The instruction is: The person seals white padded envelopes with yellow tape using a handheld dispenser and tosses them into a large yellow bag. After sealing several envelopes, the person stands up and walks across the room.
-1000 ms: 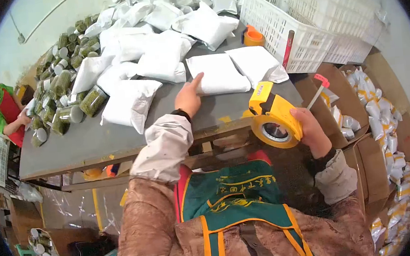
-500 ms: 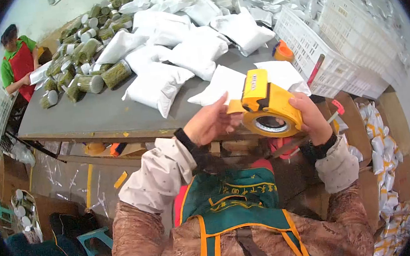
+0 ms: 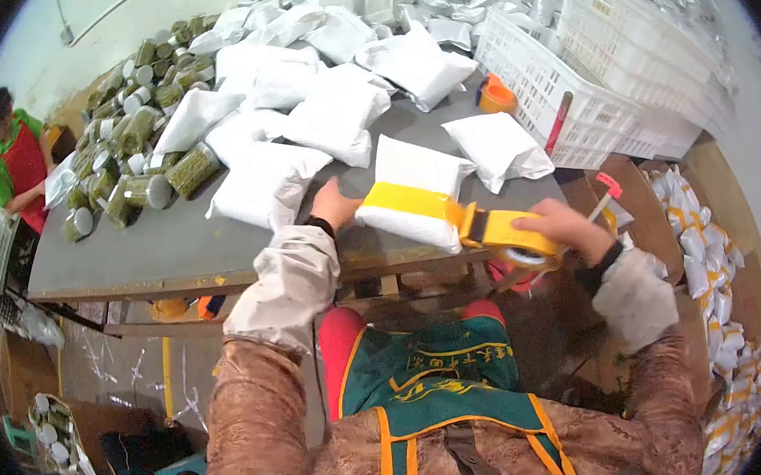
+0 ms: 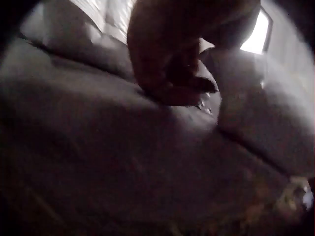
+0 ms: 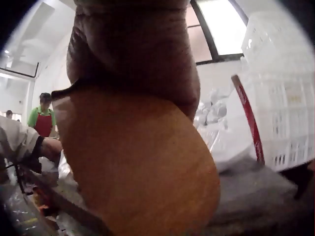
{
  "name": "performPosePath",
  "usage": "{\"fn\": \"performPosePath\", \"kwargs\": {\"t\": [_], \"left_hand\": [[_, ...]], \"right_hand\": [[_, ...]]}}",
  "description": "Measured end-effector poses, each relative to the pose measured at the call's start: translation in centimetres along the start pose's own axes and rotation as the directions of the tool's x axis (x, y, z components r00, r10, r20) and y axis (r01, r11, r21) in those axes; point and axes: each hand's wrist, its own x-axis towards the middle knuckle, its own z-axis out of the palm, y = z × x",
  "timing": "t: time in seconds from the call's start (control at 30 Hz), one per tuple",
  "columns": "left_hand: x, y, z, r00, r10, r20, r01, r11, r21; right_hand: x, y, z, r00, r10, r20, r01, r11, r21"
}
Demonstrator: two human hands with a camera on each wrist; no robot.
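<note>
A white padded packet (image 3: 418,156) lies near the table's front edge, with a strip of yellow tape (image 3: 406,200) across it. My left hand (image 3: 334,205) is at the packet's left end, by the end of the strip; the left wrist view shows its fingers (image 4: 172,91) curled at the packet, dark and blurred. My right hand (image 3: 574,230) grips a yellow tape dispenser (image 3: 506,228) at the packet's right end, its front against the tape. Close up in the right wrist view, the orange-brown tape roll (image 5: 138,162) hides the packet.
Another white packet (image 3: 500,148) lies to the right, an orange tape roll (image 3: 497,95) behind it. White packets (image 3: 270,179) and lidded jars (image 3: 193,170) pile up left. White crates (image 3: 558,83) and a red-handled tool (image 3: 558,121) stand right. A person (image 3: 18,167) works far left.
My left hand first touches the packet, then meets the dispenser's tape end, and now is back at the packet's left end. The dispenser has come down to the packet, which now bears yellow tape.
</note>
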Motion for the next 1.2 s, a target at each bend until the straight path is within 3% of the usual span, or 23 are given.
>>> {"fn": "performPosePath", "kwargs": {"t": [0.07,0.13,0.17,0.2,0.27,0.37,0.4,0.43,0.47,0.5,0.53,0.6,0.67,0.7,0.77,0.8,0.9,0.93,1.0,1.07,1.1,1.13,1.2], "left_hand": [[-0.7,2.1,1.0,0.995,0.100,-0.023,-0.098,0.992,0.083],[-1.7,4.3,-1.3,0.973,0.107,0.207,-0.084,0.990,-0.117],[-1.9,3.8,-1.3,0.926,-0.078,0.369,0.144,0.977,-0.155],[-2.8,3.0,-1.5,0.930,0.070,0.362,0.011,0.976,-0.216],[-5.8,2.4,-2.6,0.860,0.204,0.467,0.056,0.873,-0.485],[-8.6,3.3,-2.7,0.744,0.419,0.521,0.044,0.747,-0.664],[-10.1,7.1,-2.8,0.846,0.370,0.385,-0.173,0.872,-0.458],[-10.2,9.3,-3.1,0.931,0.343,0.127,-0.274,0.885,-0.377],[-9.9,10.5,-3.3,0.936,0.320,-0.144,-0.348,0.897,-0.272],[-9.4,10.7,-3.2,0.910,0.329,-0.251,-0.320,0.944,0.078],[-7.9,9.5,-1.6,0.892,0.345,-0.292,-0.396,0.908,-0.137],[-6.0,7.5,-0.2,0.940,0.258,-0.225,-0.324,0.881,-0.345],[-6.4,9.4,-2.0,0.985,-0.120,-0.124,0.068,0.931,-0.359],[-4.9,7.1,-1.2,0.980,-0.127,-0.150,0.065,0.929,-0.364],[-4.4,6.3,-2.0,0.986,-0.123,-0.116,0.062,0.902,-0.426],[-4.0,5.9,-2.2,0.980,-0.138,-0.141,0.064,0.898,-0.434],[-3.1,5.3,-3.1,0.925,-0.367,-0.102,0.246,0.782,-0.573],[-3.0,4.7,-2.5,0.919,-0.392,-0.035,0.276,0.706,-0.652],[-3.2,3.2,-0.6,0.918,-0.382,0.109,0.312,0.522,-0.794],[-3.8,3.6,0.0,0.912,-0.243,0.329,0.400,0.363,-0.842],[-4.7,4.7,-0.4,0.869,-0.236,0.435,0.489,0.270,-0.830],[-5.5,5.7,-0.7,0.818,-0.222,0.531,0.569,0.174,-0.804],[-6.9,7.1,0.1,0.796,-0.200,0.571,0.596,0.097,-0.797]], "right_hand": [[0.5,-1.4,1.2,0.999,-0.006,-0.043,0.003,0.996,-0.085],[0.4,-2.2,1.6,0.999,0.034,-0.015,-0.035,0.999,-0.032],[0.4,-2.6,1.6,0.999,0.047,-0.011,-0.047,0.999,0.005],[0.2,-2.7,1.7,0.999,0.038,0.000,-0.038,0.991,0.128],[-0.7,-3.1,1.7,0.999,0.012,0.038,-0.024,0.939,0.344],[-2.8,-7.3,-0.5,0.983,-0.176,0.047,0.070,0.604,0.794],[-2.5,-10.4,-1.3,0.982,-0.188,-0.024,0.114,0.483,0.868],[-2.1,-12.7,-1.9,0.980,-0.198,0.000,0.107,0.532,0.840],[-1.8,-14.5,-2.3,0.979,-0.204,0.028,0.098,0.581,0.808],[-1.6,-16.1,-2.4,0.976,-0.203,0.079,0.078,0.664,0.744],[-1.4,-17.5,-2.5,0.972,-0.195,0.132,0.058,0.743,0.667],[-1.6,-18.8,-2.2,0.971,-0.169,0.170,0.047,0.829,0.557],[-1.9,-19.0,-1.8,0.981,-0.148,0.122,0.065,0.853,0.517],[-1.0,-17.4,-0.8,0.982,-0.182,0.059,0.105,0.772,0.627],[-2.4,-13.8,-0.4,0.981,-0.194,0.023,0.139,0.775,0.617],[-4.0,-11.1,-0.3,0.954,-0.299,0.004,0.247,0.796,0.553],[-9.2,-5.1,1.5,0.988,-0.090,0.130,-0.011,0.780,0.625],[-9.9,-3.3,2.8,0.983,-0.013,0.184,-0.119,0.720,0.684],[-9.5,-0.9,5.7,0.978,0.091,0.188,-0.196,0.708,0.678],[-7.1,0.9,7.9,1.000,-0.004,-0.030,0.018,0.890,0.456],[-6.3,1.0,8.2,0.990,-0.075,-0.119,0.109,0.946,0.306],[-7.1,-2.4,6.8,0.983,-0.078,-0.165,0.119,0.961,0.251],[-5.2,-4.9,6.8,0.954,-0.141,-0.265,0.133,0.990,-0.050]]}}
